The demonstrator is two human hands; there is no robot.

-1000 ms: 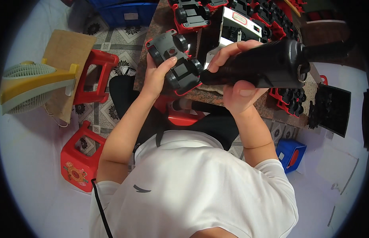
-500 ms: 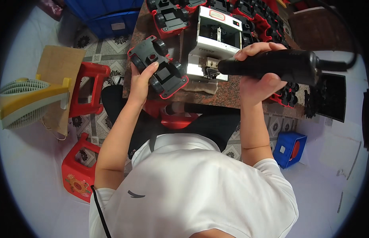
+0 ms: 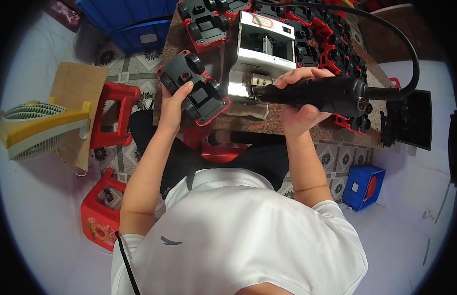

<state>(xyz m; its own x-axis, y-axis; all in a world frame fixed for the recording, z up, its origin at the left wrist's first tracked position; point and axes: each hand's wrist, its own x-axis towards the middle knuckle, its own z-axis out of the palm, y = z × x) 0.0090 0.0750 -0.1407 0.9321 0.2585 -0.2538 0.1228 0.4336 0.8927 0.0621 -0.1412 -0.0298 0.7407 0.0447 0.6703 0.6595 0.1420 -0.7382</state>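
At far left is a yellow-and-grey fan [image 3: 46, 125]. The left hand [image 3: 173, 110] holds a red-and-black toy chassis [image 3: 207, 92], wheels showing, over the left corner of the bench [image 3: 287, 120]; its fingers are closed on the side, thumb on top. Next comes a white machine [image 3: 263, 61]. The right hand's [image 3: 296, 120] fingers wrap a black power tool [image 3: 319, 93], tip at the machine's front, though contact is hard to judge.

1. Black power driver [image 3: 319, 93], in my right hand [image 3: 298, 119]: tip shifted from beside the red-and-black chassis [image 3: 191, 88] to the front of the white machine [image 3: 267, 63];
2. Cable [image 3: 416, 69]: swung into a wide arch;
3. Front of the white machine: partly uncovered.
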